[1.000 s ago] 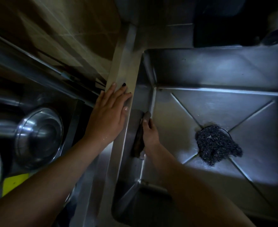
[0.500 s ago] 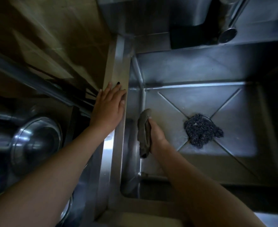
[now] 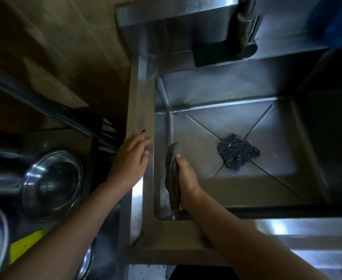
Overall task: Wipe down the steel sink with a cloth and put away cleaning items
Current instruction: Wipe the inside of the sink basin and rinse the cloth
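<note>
Head view, dim light. Nearest: both my forearms enter from the bottom edge, the right one crossing the front rim of the sink and reaching down into the basin. Right hand: low against the basin's left wall and gripping the cloth. The thumb is curled over the cloth's upper end; the other fingers are hidden behind the fabric, so I cannot tell how they lie. The cloth is a grey-brown bunched strip standing on edge, sandwiched between my palm and the left wall and touching both. It runs from just past my thumb tip back along the hand to my wrist. Left hand: outside the basin, palm down on the sink's left rim, fingers straight and pressed together, holding nothing. It is level with the right hand, the rim edge and wall between them. Left of that hand, off the sink: a steel bowl, with a yellow patch nearer me. Further in: a dark scouring pad lies on the basin floor where the creases meet, well apart from the cloth and untouched. Farthest: the faucet rises over the back rim, with a tiled wall to its left.
</note>
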